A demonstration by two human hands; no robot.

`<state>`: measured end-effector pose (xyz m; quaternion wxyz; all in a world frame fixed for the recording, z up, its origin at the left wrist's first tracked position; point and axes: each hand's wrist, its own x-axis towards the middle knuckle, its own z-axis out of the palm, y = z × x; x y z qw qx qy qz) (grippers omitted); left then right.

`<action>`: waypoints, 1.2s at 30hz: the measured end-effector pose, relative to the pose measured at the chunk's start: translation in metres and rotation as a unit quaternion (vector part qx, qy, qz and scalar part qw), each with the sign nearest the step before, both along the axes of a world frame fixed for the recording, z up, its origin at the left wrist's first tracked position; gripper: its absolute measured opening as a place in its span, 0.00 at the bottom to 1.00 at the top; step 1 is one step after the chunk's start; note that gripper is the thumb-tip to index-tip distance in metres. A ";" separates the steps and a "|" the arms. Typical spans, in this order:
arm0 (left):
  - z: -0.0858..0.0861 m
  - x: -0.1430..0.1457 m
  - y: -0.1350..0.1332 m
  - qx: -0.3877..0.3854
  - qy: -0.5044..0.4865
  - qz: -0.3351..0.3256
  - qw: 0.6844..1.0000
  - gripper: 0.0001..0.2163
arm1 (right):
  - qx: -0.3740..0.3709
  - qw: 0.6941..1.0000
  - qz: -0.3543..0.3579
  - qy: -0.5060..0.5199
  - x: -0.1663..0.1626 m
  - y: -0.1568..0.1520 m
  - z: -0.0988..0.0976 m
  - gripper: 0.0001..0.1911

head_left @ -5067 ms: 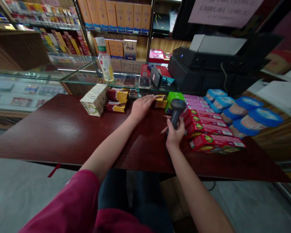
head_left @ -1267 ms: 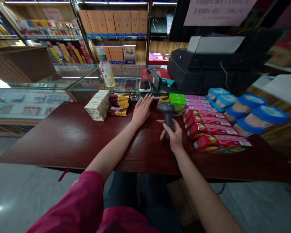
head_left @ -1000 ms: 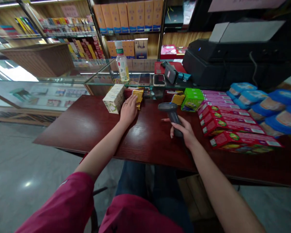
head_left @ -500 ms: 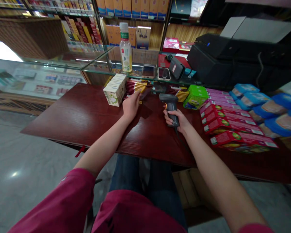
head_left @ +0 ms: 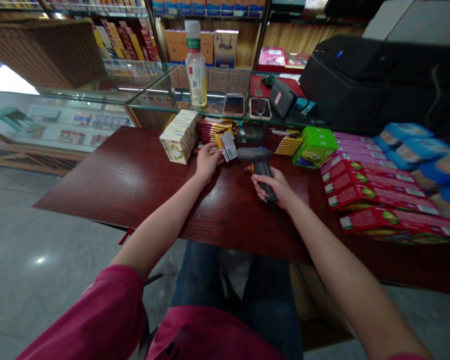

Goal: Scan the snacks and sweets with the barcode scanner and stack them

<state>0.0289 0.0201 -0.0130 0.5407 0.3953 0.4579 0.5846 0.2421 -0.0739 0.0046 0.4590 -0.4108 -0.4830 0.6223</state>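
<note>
My left hand (head_left: 208,162) is closed on a flat yellow-and-maroon packet (head_left: 227,145), tilted up so a white label with a barcode faces me. In my right hand (head_left: 273,185) is a dark grey barcode scanner (head_left: 259,165), its head pointing left at the packet from close by. A stack of similar maroon packets (head_left: 210,129) lies just behind my left hand. Further right, behind the scanner, sits a second stack of maroon-and-yellow packets (head_left: 284,142). White-and-green cartons (head_left: 179,137) stand in a row left of the first stack.
Right of the scanner are a green box (head_left: 315,147), red boxes (head_left: 375,187) and blue-lidded tubs (head_left: 416,145). On the glass shelf stand a drink bottle (head_left: 196,70), phones (head_left: 260,108) and a black device (head_left: 282,97). The scanner's cable trails over the brown table (head_left: 135,175).
My left hand has turned the packet so its labelled side shows towards me. The scanner has moved slightly left and its head is now beside the packet. The view has shifted a little.
</note>
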 end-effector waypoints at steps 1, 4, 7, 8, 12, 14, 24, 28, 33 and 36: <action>0.000 0.000 0.000 0.002 -0.003 0.000 1.000 0.07 | 0.001 1.000 -0.003 0.000 -0.001 0.000 0.000 0.23; -0.002 0.000 0.001 0.010 0.009 0.001 1.000 0.09 | 0.010 1.000 -0.018 -0.007 -0.003 -0.001 0.000 0.21; -0.005 0.001 0.002 0.019 0.038 0.013 0.999 0.11 | 0.017 0.999 -0.018 -0.023 -0.006 -0.004 0.000 0.20; -0.006 0.001 0.002 0.021 0.045 0.016 0.999 0.11 | 0.016 0.999 -0.017 -0.026 -0.006 -0.005 0.000 0.20; -0.007 -0.001 -0.001 0.058 0.071 0.019 0.996 0.10 | 0.009 0.999 -0.047 -0.015 -0.006 -0.004 0.001 0.24; -0.006 -0.001 -0.004 0.128 0.125 0.033 0.983 0.10 | 0.021 0.995 -0.101 0.003 -0.002 0.000 0.001 0.25; 0.027 0.073 0.025 0.486 0.516 -0.020 0.705 0.17 | 0.137 0.901 -0.412 0.023 0.038 0.030 -0.012 0.20; 0.041 0.124 0.037 0.482 0.630 -0.066 0.605 0.18 | 0.171 0.888 -0.427 -0.016 0.037 0.028 -0.015 0.16; 0.041 0.166 0.040 0.420 0.695 -0.086 0.578 0.19 | 0.188 0.859 -0.477 -0.013 0.040 0.030 -0.014 0.18; 0.034 0.173 0.035 0.407 0.689 -0.086 0.594 0.22 | 0.177 0.869 -0.461 0.025 0.038 0.028 -0.009 0.19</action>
